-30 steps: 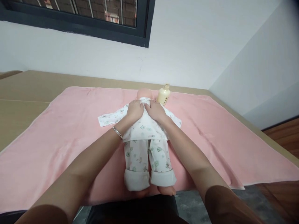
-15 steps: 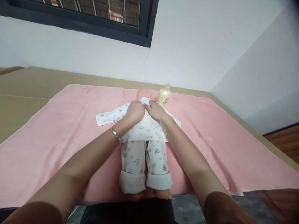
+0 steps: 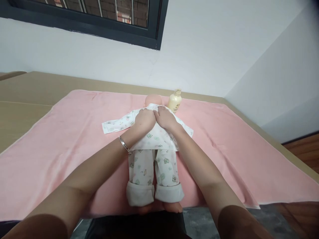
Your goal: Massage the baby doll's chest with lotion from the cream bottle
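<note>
A baby doll [image 3: 154, 99] lies with its head toward the wall and its feet toward me, dressed in a white printed shirt [image 3: 157, 137] and matching trousers [image 3: 142, 166] with rolled-up cuffs. My left hand [image 3: 145, 120], fingers curled, is closed on the upper middle of the shirt. Right beside it, my right hand [image 3: 165, 118] grips the same part, its thumb against the left hand. The fingertips are mostly hidden, as is the exact bit of cloth between them. One shirt sleeve [image 3: 117, 125] stretches out flat to the left.
A pale yellow pump bottle [image 3: 174, 101] stands right of the doll's head. Beneath everything a pink blanket [image 3: 74, 132] covers much of the wooden table [image 3: 25, 88]. A white wall [image 3: 194, 49] and a dark-framed window [image 3: 139, 38] rise behind.
Both hands stay together on the upper shirt. They have shifted only slightly, and the left hand sits a touch closer to the right.
</note>
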`<state>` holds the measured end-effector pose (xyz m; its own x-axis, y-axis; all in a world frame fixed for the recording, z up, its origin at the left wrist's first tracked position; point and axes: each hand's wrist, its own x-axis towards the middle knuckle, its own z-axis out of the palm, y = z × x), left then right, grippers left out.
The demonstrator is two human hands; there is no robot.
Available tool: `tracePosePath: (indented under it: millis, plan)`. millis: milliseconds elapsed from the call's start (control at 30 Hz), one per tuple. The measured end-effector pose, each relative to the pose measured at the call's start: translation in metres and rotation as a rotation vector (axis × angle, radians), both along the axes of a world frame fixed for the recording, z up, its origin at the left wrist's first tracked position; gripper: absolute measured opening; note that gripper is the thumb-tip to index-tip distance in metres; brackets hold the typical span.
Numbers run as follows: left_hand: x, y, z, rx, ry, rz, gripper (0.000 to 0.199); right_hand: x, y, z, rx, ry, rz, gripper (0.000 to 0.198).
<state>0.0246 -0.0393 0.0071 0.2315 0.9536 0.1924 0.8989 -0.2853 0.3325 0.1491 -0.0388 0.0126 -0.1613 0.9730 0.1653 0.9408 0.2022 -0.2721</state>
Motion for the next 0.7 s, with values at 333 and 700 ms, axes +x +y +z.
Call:
tracePosePath:
  millis: [333,700]
  plan:
    - [-0.016,0.029,-0.020,0.056,-0.187,0.031,0.044,-0.007,-0.015,0.013,-0.098,-0.092,-0.018,0.050]
    - [-0.006,0.002,-0.003,0.030,-0.005,-0.005,0.040,0.009,0.012,-0.012,0.015,0.006,0.048,0.054]
